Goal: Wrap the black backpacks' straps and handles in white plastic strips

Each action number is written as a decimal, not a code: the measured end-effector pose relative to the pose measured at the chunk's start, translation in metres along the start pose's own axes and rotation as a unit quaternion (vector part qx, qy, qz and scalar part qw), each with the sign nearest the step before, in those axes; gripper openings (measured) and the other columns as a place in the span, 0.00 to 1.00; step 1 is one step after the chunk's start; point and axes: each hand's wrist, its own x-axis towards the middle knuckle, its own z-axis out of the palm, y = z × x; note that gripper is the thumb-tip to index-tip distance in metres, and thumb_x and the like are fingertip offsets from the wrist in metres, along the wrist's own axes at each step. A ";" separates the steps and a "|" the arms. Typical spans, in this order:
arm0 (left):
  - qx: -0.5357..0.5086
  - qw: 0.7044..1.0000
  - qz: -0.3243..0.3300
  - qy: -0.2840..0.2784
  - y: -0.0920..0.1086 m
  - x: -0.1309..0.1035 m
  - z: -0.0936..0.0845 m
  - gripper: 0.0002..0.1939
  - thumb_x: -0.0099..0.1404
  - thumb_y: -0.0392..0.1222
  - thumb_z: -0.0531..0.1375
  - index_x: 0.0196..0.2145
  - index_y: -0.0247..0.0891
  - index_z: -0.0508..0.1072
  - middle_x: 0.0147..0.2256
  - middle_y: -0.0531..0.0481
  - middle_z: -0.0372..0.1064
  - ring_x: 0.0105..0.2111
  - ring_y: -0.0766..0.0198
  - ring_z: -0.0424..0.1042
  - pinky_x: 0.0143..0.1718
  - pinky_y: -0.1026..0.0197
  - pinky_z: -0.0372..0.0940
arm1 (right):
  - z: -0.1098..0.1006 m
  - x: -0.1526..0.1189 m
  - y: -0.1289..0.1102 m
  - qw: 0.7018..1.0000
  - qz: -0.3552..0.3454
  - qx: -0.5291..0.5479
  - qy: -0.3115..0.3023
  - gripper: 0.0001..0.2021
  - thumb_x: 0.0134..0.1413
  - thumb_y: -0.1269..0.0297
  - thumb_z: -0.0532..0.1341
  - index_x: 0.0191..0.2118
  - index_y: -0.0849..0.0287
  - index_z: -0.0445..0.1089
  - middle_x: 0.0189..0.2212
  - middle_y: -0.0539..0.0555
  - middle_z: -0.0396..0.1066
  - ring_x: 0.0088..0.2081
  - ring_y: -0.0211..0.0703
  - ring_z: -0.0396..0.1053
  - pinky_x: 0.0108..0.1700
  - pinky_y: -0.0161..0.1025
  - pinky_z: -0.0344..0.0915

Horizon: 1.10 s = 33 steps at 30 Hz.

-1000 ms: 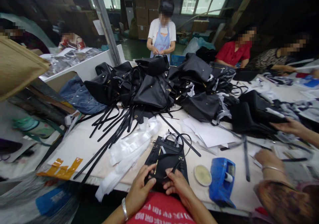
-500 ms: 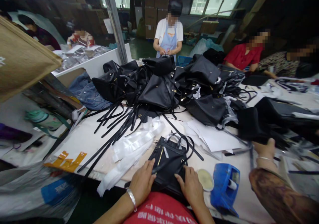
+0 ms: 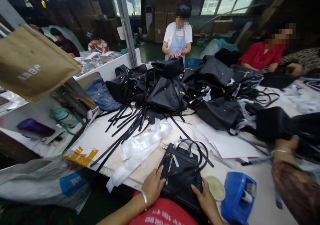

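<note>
A small black backpack (image 3: 183,168) with looped handles and a gold zipper lies on the table's front edge, close to my red shirt. My left hand (image 3: 153,185), with a silver bangle at the wrist, grips its left side, thumb and fingers at the edge. On the opposite side, my right hand (image 3: 205,195) holds the bag's right edge, its thumb over the front. The lower end of the bag is partly hidden by shadow and my body. A round tub of pale paste (image 3: 215,187) and a blue plastic container (image 3: 237,196) stand just right of my right hand.
Black bags (image 3: 165,93) are heaped across the table's middle, with loose straps (image 3: 125,131) trailing left. White strips (image 3: 140,151) and paper sheets (image 3: 222,141) lie before the heap. A co-worker's hand (image 3: 286,145) touches a black bag at right. Another person (image 3: 178,39) works across the table.
My view has swung left, so the table and bags appear farther right. Both my hands stay on the backpack's sides. The neighbouring co-worker's hand remains at the black bag on the right.
</note>
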 end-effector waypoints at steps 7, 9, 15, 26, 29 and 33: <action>0.034 0.999 -0.012 -0.004 0.004 0.020 0.006 0.26 0.68 0.51 0.42 0.58 0.37 0.60 0.47 0.37 0.65 0.44 0.52 0.68 0.45 0.55 0.60 | -0.003 -0.001 -0.012 0.999 0.000 -0.050 0.003 0.31 0.54 0.47 0.50 0.57 0.64 0.55 0.51 0.65 0.66 0.53 0.56 0.63 0.54 0.50 0.59; 0.034 0.999 -0.009 -0.005 0.001 0.023 0.007 0.26 0.67 0.52 0.43 0.57 0.37 0.60 0.47 0.37 0.66 0.44 0.52 0.69 0.44 0.55 0.60 | -0.003 -0.015 -0.018 0.996 -0.030 -0.075 0.034 0.30 0.57 0.46 0.48 0.58 0.62 0.54 0.55 0.64 0.61 0.58 0.55 0.58 0.57 0.50 0.55; 0.096 0.995 -0.029 -0.024 0.000 0.047 0.013 0.26 0.67 0.54 0.41 0.53 0.37 0.63 0.40 0.38 0.69 0.38 0.51 0.71 0.38 0.53 0.62 | 0.010 -0.028 -0.025 0.975 -0.121 -0.157 0.104 0.26 0.61 0.47 0.43 0.55 0.60 0.58 0.52 0.62 0.63 0.55 0.54 0.58 0.55 0.49 0.56; 0.121 0.989 -0.071 0.052 0.006 0.094 0.025 0.20 0.66 0.50 0.48 0.46 0.32 0.65 0.46 0.37 0.62 0.46 0.53 0.65 0.45 0.56 0.60 | 0.033 0.024 -0.030 0.912 -0.163 -0.292 0.235 0.18 0.64 0.58 0.42 0.41 0.63 0.65 0.36 0.62 0.65 0.39 0.52 0.62 0.44 0.46 0.58; 0.089 0.993 -0.056 0.048 0.003 0.085 0.023 0.20 0.65 0.51 0.50 0.47 0.33 0.63 0.46 0.39 0.61 0.45 0.55 0.65 0.45 0.58 0.60 | 0.031 0.019 -0.028 0.919 -0.186 -0.269 0.219 0.18 0.64 0.59 0.42 0.41 0.62 0.65 0.36 0.61 0.65 0.40 0.50 0.62 0.44 0.45 0.58; 0.036 0.997 -0.029 0.055 -0.001 0.061 0.017 0.19 0.65 0.50 0.49 0.49 0.36 0.62 0.48 0.42 0.60 0.46 0.57 0.65 0.46 0.60 0.59 | 0.030 0.009 -0.027 0.935 -0.212 -0.213 0.189 0.19 0.64 0.58 0.41 0.45 0.62 0.64 0.40 0.61 0.67 0.44 0.50 0.63 0.48 0.45 0.58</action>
